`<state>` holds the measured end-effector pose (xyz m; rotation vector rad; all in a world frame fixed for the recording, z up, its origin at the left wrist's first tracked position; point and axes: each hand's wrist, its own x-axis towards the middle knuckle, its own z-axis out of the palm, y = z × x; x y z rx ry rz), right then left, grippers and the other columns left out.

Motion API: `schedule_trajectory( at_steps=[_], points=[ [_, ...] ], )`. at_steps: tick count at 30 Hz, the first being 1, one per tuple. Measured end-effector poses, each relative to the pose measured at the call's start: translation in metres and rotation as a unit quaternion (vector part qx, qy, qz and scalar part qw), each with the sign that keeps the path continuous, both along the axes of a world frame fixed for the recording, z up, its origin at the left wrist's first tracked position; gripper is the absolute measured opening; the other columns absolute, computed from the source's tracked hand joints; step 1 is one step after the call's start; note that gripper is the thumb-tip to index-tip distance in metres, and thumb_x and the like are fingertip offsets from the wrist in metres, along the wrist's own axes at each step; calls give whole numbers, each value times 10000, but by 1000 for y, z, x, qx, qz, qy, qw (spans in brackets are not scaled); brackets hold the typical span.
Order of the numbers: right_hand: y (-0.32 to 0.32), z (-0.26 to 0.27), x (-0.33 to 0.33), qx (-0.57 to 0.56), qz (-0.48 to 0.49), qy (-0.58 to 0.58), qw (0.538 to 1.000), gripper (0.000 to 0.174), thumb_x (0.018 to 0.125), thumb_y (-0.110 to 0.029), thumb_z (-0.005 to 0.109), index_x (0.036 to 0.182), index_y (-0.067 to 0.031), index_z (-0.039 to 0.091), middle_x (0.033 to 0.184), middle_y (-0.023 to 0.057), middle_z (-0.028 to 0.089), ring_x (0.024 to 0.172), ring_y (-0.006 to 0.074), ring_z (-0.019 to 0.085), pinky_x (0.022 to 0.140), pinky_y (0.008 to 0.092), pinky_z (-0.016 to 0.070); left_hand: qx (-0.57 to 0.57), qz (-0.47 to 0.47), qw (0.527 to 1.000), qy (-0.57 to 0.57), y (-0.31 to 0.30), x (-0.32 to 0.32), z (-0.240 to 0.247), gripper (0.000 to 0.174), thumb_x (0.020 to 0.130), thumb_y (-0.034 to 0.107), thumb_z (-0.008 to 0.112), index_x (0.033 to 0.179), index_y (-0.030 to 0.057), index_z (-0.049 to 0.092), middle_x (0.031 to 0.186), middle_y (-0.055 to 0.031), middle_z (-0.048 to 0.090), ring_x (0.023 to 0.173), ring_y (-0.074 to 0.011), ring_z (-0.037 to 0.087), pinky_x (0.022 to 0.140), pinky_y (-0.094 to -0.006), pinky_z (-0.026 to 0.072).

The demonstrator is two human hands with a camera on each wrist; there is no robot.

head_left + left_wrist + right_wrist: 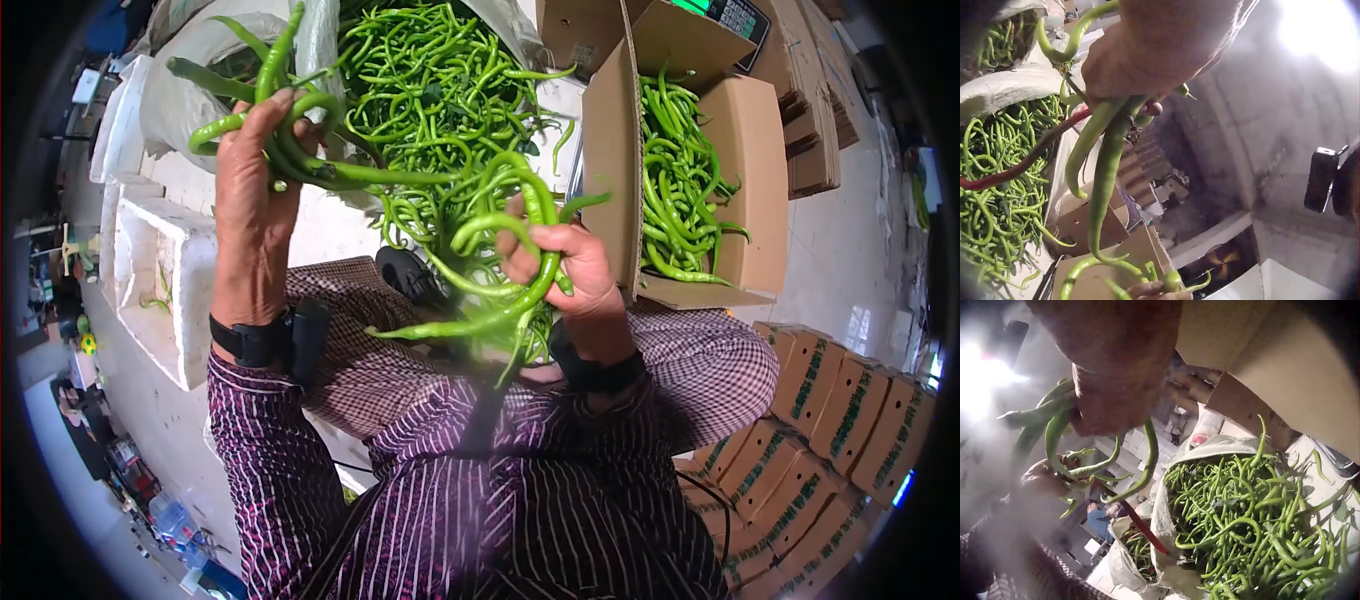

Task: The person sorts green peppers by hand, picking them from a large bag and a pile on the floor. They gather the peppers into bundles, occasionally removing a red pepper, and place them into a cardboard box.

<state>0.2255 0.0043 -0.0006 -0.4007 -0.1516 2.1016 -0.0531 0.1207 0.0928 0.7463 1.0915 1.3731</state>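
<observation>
My left hand [256, 185] is raised at the left of the head view and grips several long green chili peppers [275, 65], their ends sticking out on both sides. A dark red chili pepper [1029, 159] also juts from this bunch in the left wrist view. Lower and to the right, my right hand [578, 268] holds several curled green chili peppers [490, 318] between thumb and fingers. The two bunches come close together over my lap. Behind them lies a big heap of green chili peppers [430, 90] in an opened pale sack [1161, 512].
A cardboard box [745, 175] partly filled with green peppers stands at the right, beside a scale display [738, 15]. White foam boxes [190, 290] are at the left. Printed cartons [840, 400] are stacked at lower right. Another person [1099, 520] is in the background.
</observation>
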Motion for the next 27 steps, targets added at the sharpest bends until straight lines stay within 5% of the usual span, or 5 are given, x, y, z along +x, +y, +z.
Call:
schedule_trajectory(
  at_steps=[6,8,11,16,27],
  points=[
    [-40,-5,18,194,160,-452,856,275,852,-68,583,1086,77,580,1078,209,618,892,240,640,799,320,497,8,-33,999,0,-1,-5,-2,172,882,90,650,994,5,550,937,-80,626,713,-125,592,690,-257,531],
    [-61,-52,29,558,-98,-567,597,255,879,-77,559,1072,83,606,1034,170,609,889,211,617,801,293,479,9,-41,999,-16,0,-7,-4,178,889,89,644,1013,-18,575,962,-87,624,718,-134,594,699,-268,525],
    [-83,-74,27,280,47,-511,811,267,899,-107,531,1074,82,604,1004,146,614,864,183,609,798,278,473,6,-47,998,-33,-8,2,1,221,891,96,645,1063,-30,586,975,-95,627,732,-142,599,715,-284,524],
    [-70,-68,40,136,146,-346,917,386,859,-83,622,1203,82,557,1191,222,604,897,231,634,767,339,521,-8,-67,995,-68,2,-12,-6,221,890,77,650,1079,-21,589,976,-77,626,756,-130,605,735,-316,533],
    [-28,5,8,64,-59,-75,993,545,951,-194,540,1408,23,338,1303,196,523,1023,227,588,906,364,474,18,-46,996,-76,0,-13,6,222,869,30,654,1056,-3,538,926,-79,599,725,-159,594,695,-299,528]
  ],
)
